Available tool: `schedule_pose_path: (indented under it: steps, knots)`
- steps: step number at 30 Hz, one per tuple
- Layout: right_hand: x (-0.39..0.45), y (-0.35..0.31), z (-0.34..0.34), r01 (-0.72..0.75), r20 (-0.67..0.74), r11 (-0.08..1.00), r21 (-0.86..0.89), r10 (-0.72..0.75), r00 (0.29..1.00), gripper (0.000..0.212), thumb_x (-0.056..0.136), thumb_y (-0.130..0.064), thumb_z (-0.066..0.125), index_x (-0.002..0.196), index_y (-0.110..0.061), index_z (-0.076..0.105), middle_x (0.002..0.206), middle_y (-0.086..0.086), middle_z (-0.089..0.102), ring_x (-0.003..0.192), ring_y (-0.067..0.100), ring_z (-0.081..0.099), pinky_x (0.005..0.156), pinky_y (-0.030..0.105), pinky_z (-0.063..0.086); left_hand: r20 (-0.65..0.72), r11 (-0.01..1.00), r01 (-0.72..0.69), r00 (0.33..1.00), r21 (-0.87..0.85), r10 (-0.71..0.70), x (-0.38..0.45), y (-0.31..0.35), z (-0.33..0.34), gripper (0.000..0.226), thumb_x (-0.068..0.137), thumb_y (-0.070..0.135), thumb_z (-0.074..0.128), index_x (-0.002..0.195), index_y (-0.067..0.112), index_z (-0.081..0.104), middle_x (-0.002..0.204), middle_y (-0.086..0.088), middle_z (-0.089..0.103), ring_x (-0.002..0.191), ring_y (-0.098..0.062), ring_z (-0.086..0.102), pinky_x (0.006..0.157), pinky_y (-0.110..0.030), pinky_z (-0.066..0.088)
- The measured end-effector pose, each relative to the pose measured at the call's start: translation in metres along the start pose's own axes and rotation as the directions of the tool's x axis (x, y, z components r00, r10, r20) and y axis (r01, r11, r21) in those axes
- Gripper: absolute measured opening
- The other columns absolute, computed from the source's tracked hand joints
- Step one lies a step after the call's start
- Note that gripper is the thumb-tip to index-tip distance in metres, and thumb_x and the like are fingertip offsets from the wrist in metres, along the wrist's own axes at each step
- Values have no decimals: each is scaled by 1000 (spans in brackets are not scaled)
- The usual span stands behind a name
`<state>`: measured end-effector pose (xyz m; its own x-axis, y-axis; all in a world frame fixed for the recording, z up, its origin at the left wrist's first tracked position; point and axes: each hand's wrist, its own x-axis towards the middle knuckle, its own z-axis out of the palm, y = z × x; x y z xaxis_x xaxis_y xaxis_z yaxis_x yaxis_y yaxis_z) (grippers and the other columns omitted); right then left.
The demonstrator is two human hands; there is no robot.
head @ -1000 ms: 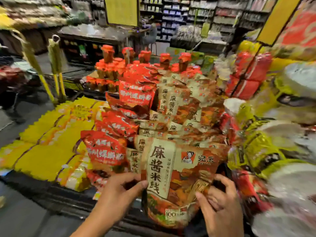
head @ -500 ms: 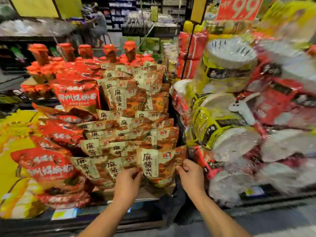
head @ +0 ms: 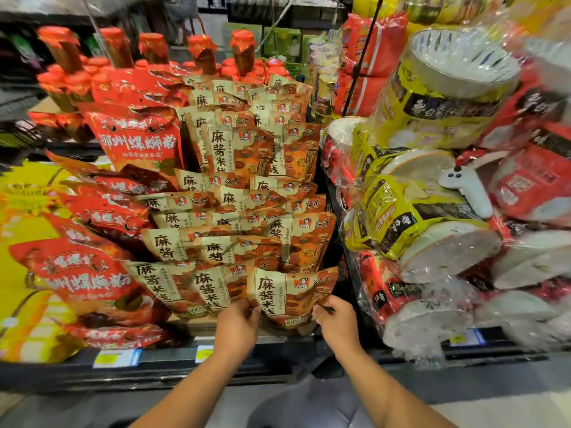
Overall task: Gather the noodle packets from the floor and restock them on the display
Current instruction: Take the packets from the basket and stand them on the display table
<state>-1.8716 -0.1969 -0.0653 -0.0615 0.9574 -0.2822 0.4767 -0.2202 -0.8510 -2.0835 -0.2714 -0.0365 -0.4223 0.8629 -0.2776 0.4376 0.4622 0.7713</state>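
One head-worn wide-angle camera looks forward and down, close to the display shelf, edges seemingly blurred.

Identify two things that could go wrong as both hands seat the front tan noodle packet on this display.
The left hand and right hand pinch only the tan noodle packet by its lower corners; it could flop forward off the shelf edge. Pushing it back may also topple the leaning tan rows behind.
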Motion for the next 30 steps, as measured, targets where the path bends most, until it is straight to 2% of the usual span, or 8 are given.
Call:
schedule_pose_path:
  steps: [3,9,13,16,19,23,26,30]
  knots:
    - [8,-10,-6,18,-75,999,31,-16,997,21,98,-13,67,83,-23,78,83,-11,78,76,3,71,69,24,54,-14,999,17,1000,-41,-18,4,6,9,16,100,25,62,104,19,76,97,3,79,92,-20,73,83,-35,58]
    - [19,-11,-9,-28,5,997,67,28,1000,25,94,-7,71,104,-30,73,101,-17,76,100,1,69,96,33,56,-29,996,-21,999,-83,19,6,14,25,23,101,26,62,119,16,72,107,-1,78,99,-21,71,85,-35,58]
    - [4,-7,-2,-82,-10,989,120,84,996,46,89,-15,80,125,-27,54,115,-21,59,104,11,65,93,33,54,-27,988,8,1000,-156,-13,3,9,24,23,100,24,64,121,17,72,111,1,77,105,-17,70,87,-28,52]
    - [-15,7,5,-37,-115,999,2,37,993,26,86,-21,82,98,-14,61,94,-6,65,87,18,63,74,29,49,-18,990,31,999,-140,-34,-2,1,14,10,100,25,62,104,25,71,96,8,76,93,-13,71,81,-32,55]
    - [-24,13,13,69,106,986,-149,-54,993,8,89,-23,76,82,-26,76,80,-15,74,79,4,68,74,30,55,21,999,-14,1000,53,13,-8,-19,-8,17,99,41,57,97,31,71,83,8,76,79,-13,71,76,-38,59]
    - [-15,4,23,186,333,924,-335,-69,941,38,90,-38,71,128,-35,70,119,-20,66,111,3,60,100,27,50,150,970,-32,989,239,-4,-4,-47,-34,58,92,70,42,131,33,64,123,7,73,114,-20,67,93,-36,54]
    - [-3,0,27,203,373,889,-410,-40,927,44,91,-40,70,134,-34,65,132,-12,64,120,9,59,100,23,46,245,951,-47,969,305,-30,3,-54,-37,76,86,81,30,144,36,52,141,4,64,132,-25,57,106,-41,48]
    - [6,-13,29,249,394,844,-475,-49,918,48,93,-34,71,140,-25,63,140,-6,63,129,14,56,106,23,41,247,925,-68,969,373,-29,15,-57,-34,79,85,81,22,148,40,45,152,-3,54,142,-31,45,115,-45,40]
